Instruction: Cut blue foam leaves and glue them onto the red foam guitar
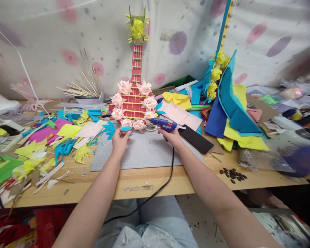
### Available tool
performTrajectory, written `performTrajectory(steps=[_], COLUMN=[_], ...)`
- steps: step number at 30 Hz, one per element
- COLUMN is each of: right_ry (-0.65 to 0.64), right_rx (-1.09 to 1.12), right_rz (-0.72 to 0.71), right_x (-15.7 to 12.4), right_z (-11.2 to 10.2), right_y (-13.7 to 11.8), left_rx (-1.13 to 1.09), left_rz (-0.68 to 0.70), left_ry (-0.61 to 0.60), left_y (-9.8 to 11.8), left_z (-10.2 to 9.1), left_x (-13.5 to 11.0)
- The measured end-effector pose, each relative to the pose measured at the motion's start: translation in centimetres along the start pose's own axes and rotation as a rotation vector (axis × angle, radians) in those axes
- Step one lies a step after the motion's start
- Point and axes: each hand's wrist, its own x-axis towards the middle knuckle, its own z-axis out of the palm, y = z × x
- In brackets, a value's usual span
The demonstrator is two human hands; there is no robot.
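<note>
My left hand (120, 140) pinches a small blue leaf-shaped piece (126, 128) near the lower edge of a handmade guitar. In my right hand (170, 136) is a blue hot glue gun (164, 124), its nozzle pointing left at the guitar's body. The guitar (134, 105) stands upright, with a red body and neck, yellow and green strips, and pink paper-like flowers (149, 103) round its body. A yellow flower (137, 29) covers its head. More blue leaves (109, 130) lie left of my left hand, and another pair (159, 109) shows at the guitar's right side.
A grey cutting mat (144, 155) lies under my hands, with a black phone (195, 138) on its right. Coloured scraps (64, 131) crowd the left. Blue and yellow sheets (237, 113) and black beads (233, 174) are right. The gun's black cord (155, 193) drops over the table edge.
</note>
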Motion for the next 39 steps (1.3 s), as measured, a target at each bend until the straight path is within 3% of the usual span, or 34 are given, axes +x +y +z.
performTrajectory(steps=[7, 23, 39], right_ry=[-0.045, -0.078, -0.039], right_rx=[-0.117, -0.479, -0.462], right_rz=[-0.061, -0.134, -0.151], right_x=[0.2, -0.8, -0.8], right_z=[0.4, 2.0, 2.0], right_y=[1.1, 0.1, 0.1], left_rx=[0.041, 0.055, 0.051], left_rz=[-0.008, -0.015, -0.001], left_ry=[0.001, -0.028, -0.018], left_y=[-0.3, 0.3, 0.2], left_z=[-0.1, 0.1, 0.2], left_x=[0.0, -0.3, -0.3])
